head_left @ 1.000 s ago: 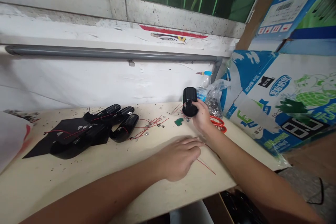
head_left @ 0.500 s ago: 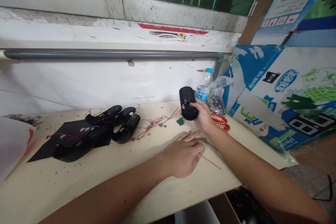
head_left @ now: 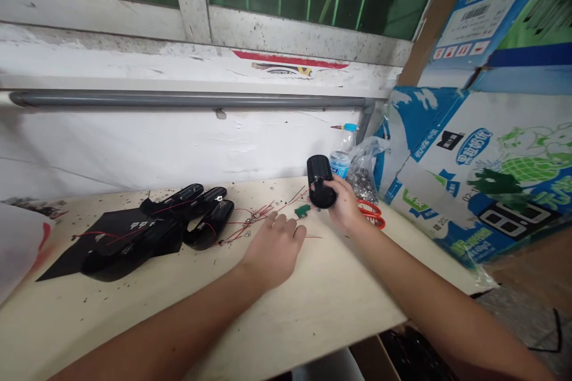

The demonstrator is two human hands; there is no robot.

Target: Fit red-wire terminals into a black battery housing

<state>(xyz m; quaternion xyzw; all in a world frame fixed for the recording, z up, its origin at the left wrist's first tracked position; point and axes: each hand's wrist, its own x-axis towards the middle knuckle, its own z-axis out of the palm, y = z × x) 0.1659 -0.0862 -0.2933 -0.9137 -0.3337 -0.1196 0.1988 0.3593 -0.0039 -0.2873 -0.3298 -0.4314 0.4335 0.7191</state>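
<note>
Right hand (head_left: 345, 205), fingers (head_left: 334, 186) closed around black housing (head_left: 318, 177), held just above rear edge of bench (head_left: 322, 303), left hand (head_left: 270, 253), fingers (head_left: 290, 227) open and spread, near green chip (head_left: 302, 210) and red wires (head_left: 250, 220)

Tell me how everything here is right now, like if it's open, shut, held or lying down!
Right hand: closed around the casing.
Black plastic casing: held in the right hand.
Left hand: open, fingers spread.
Red wires: loose and tangled on the table.
Green circuit board: lying flat.
Water bottle: standing upright.
Clear plastic bag: holding small metal parts.
</note>
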